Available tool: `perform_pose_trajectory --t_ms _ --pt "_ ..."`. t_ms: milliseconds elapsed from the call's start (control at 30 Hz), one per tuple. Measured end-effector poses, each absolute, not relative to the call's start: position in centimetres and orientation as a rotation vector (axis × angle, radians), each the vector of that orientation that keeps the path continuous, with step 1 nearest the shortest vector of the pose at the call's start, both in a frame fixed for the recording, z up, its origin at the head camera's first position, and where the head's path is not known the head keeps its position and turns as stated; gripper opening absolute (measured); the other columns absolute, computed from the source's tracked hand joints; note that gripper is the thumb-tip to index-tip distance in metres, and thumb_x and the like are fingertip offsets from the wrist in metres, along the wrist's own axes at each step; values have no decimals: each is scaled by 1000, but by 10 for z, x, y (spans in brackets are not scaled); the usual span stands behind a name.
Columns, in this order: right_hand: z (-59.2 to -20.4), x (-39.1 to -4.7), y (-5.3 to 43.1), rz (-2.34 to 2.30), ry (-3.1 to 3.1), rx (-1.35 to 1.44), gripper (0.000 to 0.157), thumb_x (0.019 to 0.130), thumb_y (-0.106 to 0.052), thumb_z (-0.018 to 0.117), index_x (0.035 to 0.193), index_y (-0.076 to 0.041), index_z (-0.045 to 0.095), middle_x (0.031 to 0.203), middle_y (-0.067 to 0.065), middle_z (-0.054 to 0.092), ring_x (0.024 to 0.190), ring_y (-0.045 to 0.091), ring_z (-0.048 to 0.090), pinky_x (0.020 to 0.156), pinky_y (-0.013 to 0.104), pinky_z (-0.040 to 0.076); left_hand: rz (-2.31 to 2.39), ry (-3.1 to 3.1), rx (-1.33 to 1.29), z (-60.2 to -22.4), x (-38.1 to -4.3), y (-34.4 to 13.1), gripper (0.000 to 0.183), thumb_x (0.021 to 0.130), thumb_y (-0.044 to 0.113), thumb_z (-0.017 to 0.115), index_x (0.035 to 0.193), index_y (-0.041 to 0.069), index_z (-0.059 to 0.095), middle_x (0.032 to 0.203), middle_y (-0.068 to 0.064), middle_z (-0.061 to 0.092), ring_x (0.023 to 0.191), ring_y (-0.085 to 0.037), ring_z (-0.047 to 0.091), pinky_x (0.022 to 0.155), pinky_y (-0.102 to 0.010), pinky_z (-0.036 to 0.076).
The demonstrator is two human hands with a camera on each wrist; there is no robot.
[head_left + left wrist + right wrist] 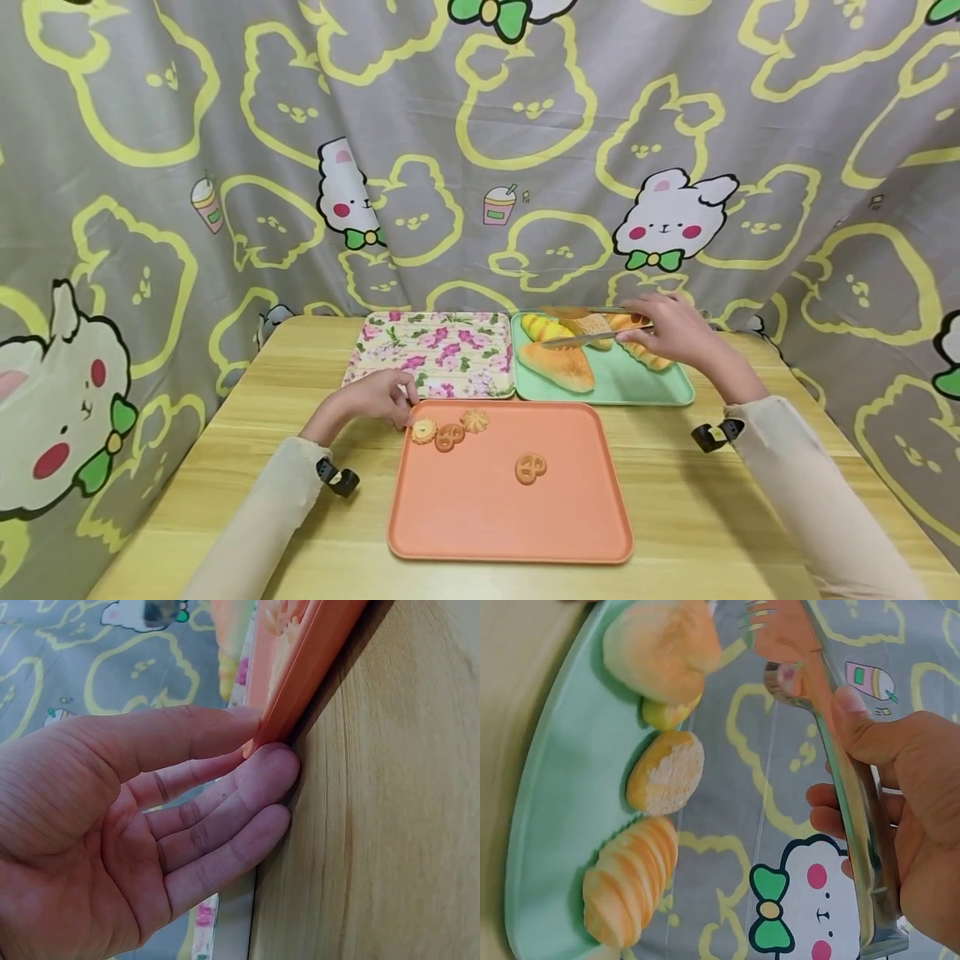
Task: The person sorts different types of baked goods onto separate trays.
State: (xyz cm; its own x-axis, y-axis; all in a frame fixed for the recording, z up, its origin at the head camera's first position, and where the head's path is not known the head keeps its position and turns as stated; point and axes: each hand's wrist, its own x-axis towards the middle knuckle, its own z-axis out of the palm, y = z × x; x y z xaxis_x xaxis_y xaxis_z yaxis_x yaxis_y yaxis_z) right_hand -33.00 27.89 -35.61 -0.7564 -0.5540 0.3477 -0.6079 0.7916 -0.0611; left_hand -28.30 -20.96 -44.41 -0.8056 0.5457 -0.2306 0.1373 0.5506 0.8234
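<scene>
My left hand (378, 396) pinches the far left corner of the orange tray (510, 533), with the thumb on the rim (289, 697) in the left wrist view. On that tray lie two pretzel-shaped cookies, one (530, 468) apart and one (450, 437) between two round cookies (475, 421). My right hand (675, 329) holds metal tongs (577, 340) over the green tray (622, 387), their arms spread. Beneath are a smooth golden bread (558, 368), a yellow striped bread (542, 327), a powdered bread (667, 774) and a ridged bread (630, 883). Whether the tongs touch any bread is unclear.
A flower-patterned tray (442, 350) stands left of the green one, behind the orange tray. All three are on a wooden table (712, 517). A grey curtain (450, 125) with rabbit drawings hangs behind and along the sides.
</scene>
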Motion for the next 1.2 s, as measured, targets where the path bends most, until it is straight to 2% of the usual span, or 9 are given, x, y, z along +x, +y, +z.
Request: perform_pose_trajectory --t_ms 300,500,600,800,933,1033,1200 --pt "-364 -314 255 515 -2538 878 50 87 -19 80 130 1 65 98 15 71 87 28 65 76 46 50 1206 2298 562 -449 -284 -212 27 81 -9 62 108 -10 57 75 -12 71 70 -19 68 71 -34 58" --pt "-369 -301 235 620 -2397 929 54 83 -16 83 133 -6 65 98 9 69 88 24 61 71 40 46 1186 2299 576 -448 -287 -212 27 82 -9 64 108 -9 57 79 -20 73 72 -24 71 71 -36 59" --pt "-370 -296 226 656 -2339 984 57 82 -14 84 135 -7 65 98 7 70 88 22 61 70 38 47 1154 2302 604 -447 -290 -211 27 82 -9 63 108 -8 57 79 -20 73 72 -23 71 70 -34 58" --pt "-372 -289 210 689 -2330 1128 56 81 -17 85 133 -9 67 101 2 71 87 18 61 74 36 49 1055 2317 624 -441 -296 -207 25 80 -8 64 104 -6 57 75 -12 73 68 -17 67 65 -29 52" --pt "-374 -284 202 679 -2370 1197 56 81 -19 85 134 -12 67 110 1 74 89 18 65 73 36 53 1032 2287 617 -436 -296 -204 24 80 -10 65 102 -7 55 73 -16 72 64 -17 65 63 -29 49" --pt "-376 -282 197 650 -2393 1238 56 81 -22 85 133 -14 68 107 -1 73 89 17 66 72 37 53 1027 2278 614 -433 -295 -202 24 81 -11 67 101 -8 54 71 -20 71 62 -19 65 61 -30 48" --pt "-382 -279 191 595 -2441 1286 55 82 -29 83 133 -17 68 106 0 74 88 17 69 71 36 55 1008 2298 610 -432 -294 -201 24 80 -11 69 99 -7 55 69 -19 70 60 -20 65 60 -30 48"
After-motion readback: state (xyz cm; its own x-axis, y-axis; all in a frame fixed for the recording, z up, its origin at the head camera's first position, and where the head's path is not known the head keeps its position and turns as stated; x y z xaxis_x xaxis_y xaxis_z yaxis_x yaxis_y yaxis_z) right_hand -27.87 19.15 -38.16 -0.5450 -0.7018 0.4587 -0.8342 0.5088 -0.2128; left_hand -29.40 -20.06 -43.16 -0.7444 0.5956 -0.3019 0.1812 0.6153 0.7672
